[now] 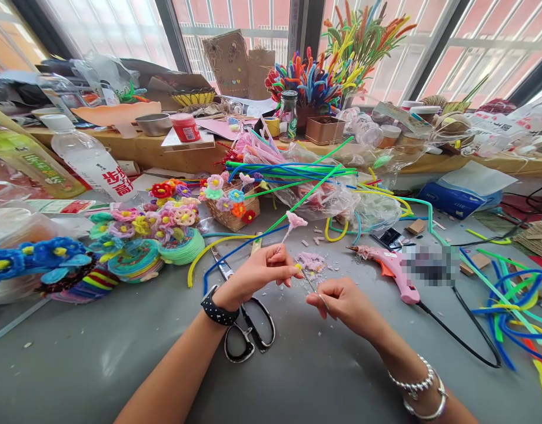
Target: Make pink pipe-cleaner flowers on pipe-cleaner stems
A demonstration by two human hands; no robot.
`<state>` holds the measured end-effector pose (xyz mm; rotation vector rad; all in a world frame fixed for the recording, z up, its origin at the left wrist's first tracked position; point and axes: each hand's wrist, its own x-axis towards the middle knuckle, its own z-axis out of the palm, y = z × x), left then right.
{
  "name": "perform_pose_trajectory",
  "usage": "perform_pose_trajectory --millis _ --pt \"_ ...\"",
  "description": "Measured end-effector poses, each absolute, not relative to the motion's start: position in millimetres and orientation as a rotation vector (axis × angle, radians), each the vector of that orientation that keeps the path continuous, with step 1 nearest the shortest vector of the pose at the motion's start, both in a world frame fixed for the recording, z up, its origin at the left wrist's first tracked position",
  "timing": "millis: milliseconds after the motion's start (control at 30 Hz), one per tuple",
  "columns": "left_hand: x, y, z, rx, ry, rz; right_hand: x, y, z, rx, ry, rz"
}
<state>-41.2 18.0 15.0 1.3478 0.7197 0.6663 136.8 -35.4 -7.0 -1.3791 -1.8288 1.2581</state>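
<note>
My left hand (273, 268) is closed, with a small pale pink fuzzy flower (296, 220) rising on its thin stem from between the fingers. A small yellow tuft (298, 268) shows at its thumb and fingertip. From that tuft a thin silvery wire-like piece (312, 284) runs to my right hand (339, 299), which pinches its lower end. Whether this piece is bare wire or a slim tool, I cannot tell. Pink fuzz trimmings (310, 261) lie just behind the hands. Black-handled scissors (248, 330) rest under my left wrist.
A pink glue gun (392, 268) lies to the right, its black cord trailing forward. Chenille flowers (165, 221) and a small woven basket (235, 212) stand at left. Chenille stems (292, 172) are piled behind, with more (513, 306) at far right. A plastic bottle (92, 156) stands back left.
</note>
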Motion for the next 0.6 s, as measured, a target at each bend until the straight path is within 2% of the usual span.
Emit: perform_pose_trajectory --millis 300,500,600 --pt "-43 19 16 1.332 0.785 0.721 140 -32 -9 -1.538 -1.880 1.151" --pt "-43 20 18 1.299 0.794 0.779 139 -42 -13 -1.591 -1.941 1.357" --pt "-41 19 17 1.346 0.818 0.709 141 -42 -11 -1.585 -1.944 1.284"
